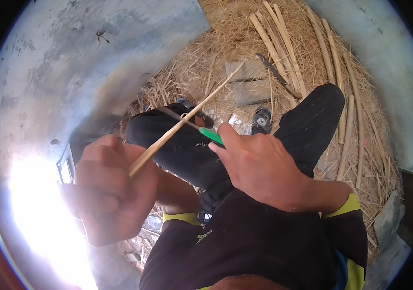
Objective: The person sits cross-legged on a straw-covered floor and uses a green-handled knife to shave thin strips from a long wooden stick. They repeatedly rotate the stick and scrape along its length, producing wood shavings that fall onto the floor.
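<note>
1. The pale wooden strip (211, 98) is raised above the person's lap, slanting away to the right from its near end.
2. The left hand (114, 191) is at the near end of the strip. Its fingers are curled into a fist around there; the hand is blurred, so I cannot tell which of them pinch.
3. The right hand (264, 157) is to the right of the strip. Its fingers are folded around the green handle (210, 136) of a knife, with the thumb laid along this handle.
4. The thin knife blade (170, 113) crosses the strip near its middle and seems to touch it. A small curled shaving (184, 116) stands at this crossing.
5. Below the strip are the bent legs in black trousers (192, 154).
6. Just beyond the far tip of the strip lie grey blocks (252, 93) on the straw-like litter (221, 41).
7. Farther right of this tip lie a curved-bladed tool (276, 74) and a group of split sticks (284, 46).
</note>
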Demonstrator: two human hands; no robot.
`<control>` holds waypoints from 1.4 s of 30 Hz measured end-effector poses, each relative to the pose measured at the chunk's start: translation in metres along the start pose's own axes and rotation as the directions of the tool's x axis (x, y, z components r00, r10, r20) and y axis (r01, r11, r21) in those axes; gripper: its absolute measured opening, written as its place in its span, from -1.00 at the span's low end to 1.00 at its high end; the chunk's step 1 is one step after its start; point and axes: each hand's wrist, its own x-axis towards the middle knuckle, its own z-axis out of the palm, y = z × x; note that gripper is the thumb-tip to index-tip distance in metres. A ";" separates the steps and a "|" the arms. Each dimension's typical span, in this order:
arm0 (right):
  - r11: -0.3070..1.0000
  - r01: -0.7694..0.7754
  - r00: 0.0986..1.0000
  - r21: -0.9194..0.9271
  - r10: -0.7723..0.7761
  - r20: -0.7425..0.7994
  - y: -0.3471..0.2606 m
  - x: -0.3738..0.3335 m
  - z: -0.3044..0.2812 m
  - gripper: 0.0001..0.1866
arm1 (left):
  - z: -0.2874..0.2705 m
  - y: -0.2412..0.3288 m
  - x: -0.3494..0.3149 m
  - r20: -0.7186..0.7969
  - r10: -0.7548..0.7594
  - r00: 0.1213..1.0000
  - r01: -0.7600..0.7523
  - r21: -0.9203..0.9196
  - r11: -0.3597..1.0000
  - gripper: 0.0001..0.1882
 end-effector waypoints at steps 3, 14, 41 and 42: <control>0.998 0.056 0.994 0.013 -0.055 -0.091 0.002 0.000 0.004 -0.79 | 0.006 0.001 0.004 0.008 0.028 1.000 -0.029 0.084 0.996 -0.84; 0.986 -0.027 0.990 -0.165 0.003 -0.144 0.038 0.023 0.031 -0.76 | -0.003 0.006 0.002 -0.065 0.018 0.998 -0.013 0.079 0.997 -0.84; 0.965 -0.059 0.957 0.254 0.126 -0.260 0.052 0.005 0.032 -0.70 | -0.006 0.009 0.001 -0.367 0.123 0.922 -0.024 0.263 0.964 -0.77; 0.946 0.047 0.968 0.321 0.035 -0.247 0.033 0.006 0.026 -0.72 | 0.006 0.006 0.001 -0.480 0.133 0.867 0.031 0.319 0.947 -0.75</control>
